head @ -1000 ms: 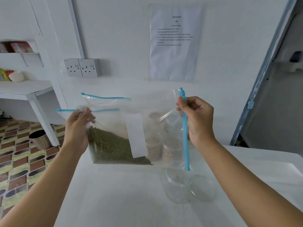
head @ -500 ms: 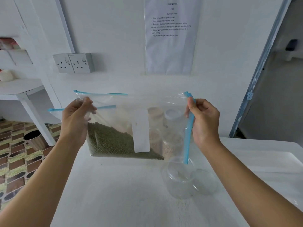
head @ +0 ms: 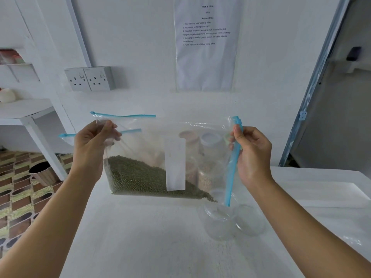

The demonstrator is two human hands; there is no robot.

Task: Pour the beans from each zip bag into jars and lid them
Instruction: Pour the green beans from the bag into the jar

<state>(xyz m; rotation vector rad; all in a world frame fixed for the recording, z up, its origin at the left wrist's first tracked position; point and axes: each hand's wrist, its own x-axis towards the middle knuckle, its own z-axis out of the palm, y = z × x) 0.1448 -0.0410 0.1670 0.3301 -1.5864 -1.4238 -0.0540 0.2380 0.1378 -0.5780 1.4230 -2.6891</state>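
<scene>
Pouring step, not yet flowing, I judge. Left hand point(head: 92, 145) pinches a corner of the zip bag point(head: 152, 141) at 9 o'clock; right hand point(head: 253, 155) pinches its blue zip edge point(head: 232, 163) at 3. Green beans point(head: 136, 177) sit low inside. Next, lift the left side so they slide toward the empty jar point(head: 219, 219) at 5 o'clock.

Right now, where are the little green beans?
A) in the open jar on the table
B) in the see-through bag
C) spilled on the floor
B: the green beans lie heaped in the bottom of the zip bag, which the left hand and right hand hold up above the table.
</scene>
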